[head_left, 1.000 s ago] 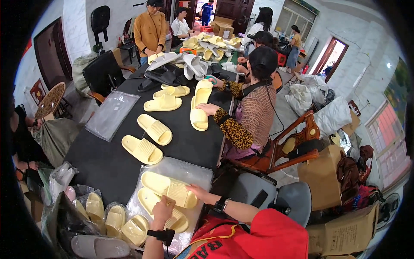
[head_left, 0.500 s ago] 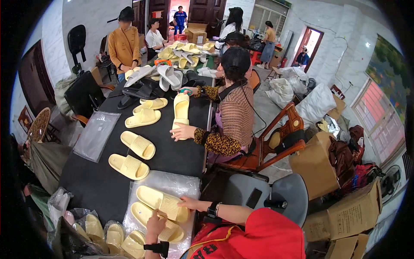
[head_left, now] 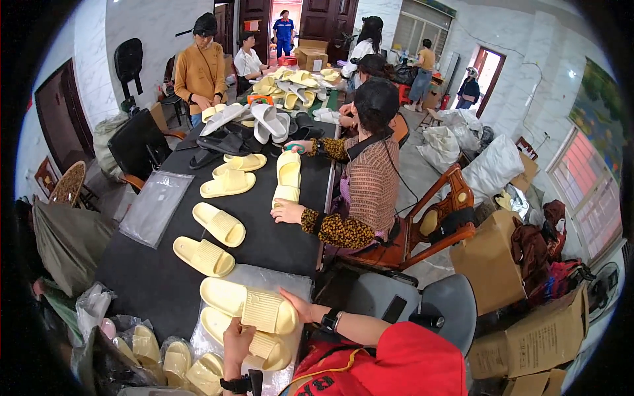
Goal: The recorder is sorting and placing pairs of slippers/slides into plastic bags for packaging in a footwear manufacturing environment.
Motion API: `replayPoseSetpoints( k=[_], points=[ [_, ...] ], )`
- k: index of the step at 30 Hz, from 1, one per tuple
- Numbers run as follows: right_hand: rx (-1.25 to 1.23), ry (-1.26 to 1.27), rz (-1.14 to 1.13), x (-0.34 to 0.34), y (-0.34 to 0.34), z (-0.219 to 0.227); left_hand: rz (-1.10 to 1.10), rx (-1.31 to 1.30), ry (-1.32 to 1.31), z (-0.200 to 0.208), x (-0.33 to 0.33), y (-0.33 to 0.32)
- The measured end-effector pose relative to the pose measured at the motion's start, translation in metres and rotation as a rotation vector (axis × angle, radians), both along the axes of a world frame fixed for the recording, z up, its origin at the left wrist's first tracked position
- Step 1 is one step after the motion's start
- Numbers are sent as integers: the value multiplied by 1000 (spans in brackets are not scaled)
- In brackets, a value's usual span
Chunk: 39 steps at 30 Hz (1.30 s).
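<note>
Your left hand (head_left: 238, 343) and right hand (head_left: 295, 307) each grip a slipper (head_left: 247, 307) on the bag (head_left: 264, 277) at the desk (head_left: 277, 231) edge; apparently light, soft foam, so hold its strap.

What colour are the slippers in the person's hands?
Pale yellow slippers, seen best in the head view.

Two pale yellow ribbed slides (head_left: 247, 307) (head_left: 247, 338) side by side atop clear plastic bag (head_left: 271, 277), table's near edge.
</note>
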State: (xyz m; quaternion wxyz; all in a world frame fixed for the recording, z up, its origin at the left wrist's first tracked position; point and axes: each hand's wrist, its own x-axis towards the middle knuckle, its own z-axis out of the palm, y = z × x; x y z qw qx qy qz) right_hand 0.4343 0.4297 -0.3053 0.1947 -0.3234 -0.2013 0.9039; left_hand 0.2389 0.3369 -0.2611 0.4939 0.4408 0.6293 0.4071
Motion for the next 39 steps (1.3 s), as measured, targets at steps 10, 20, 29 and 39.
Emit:
replayPoseSetpoints(
  k=[10, 20, 29, 39],
  points=[
    [-128, 282, 75, 6, -4, 5, 68, 87, -44, 2, 13, -4],
    [-107, 208, 22, 26, -21, -15, -46, -75, 38, 12, 16, -6],
    [1, 151, -20, 26, -17, -32, -16, -39, 82, -12, 11, -11],
    [141, 89, -75, 25, -36, -66, -74, -40, 156, -13, 21, -20]
  ],
)
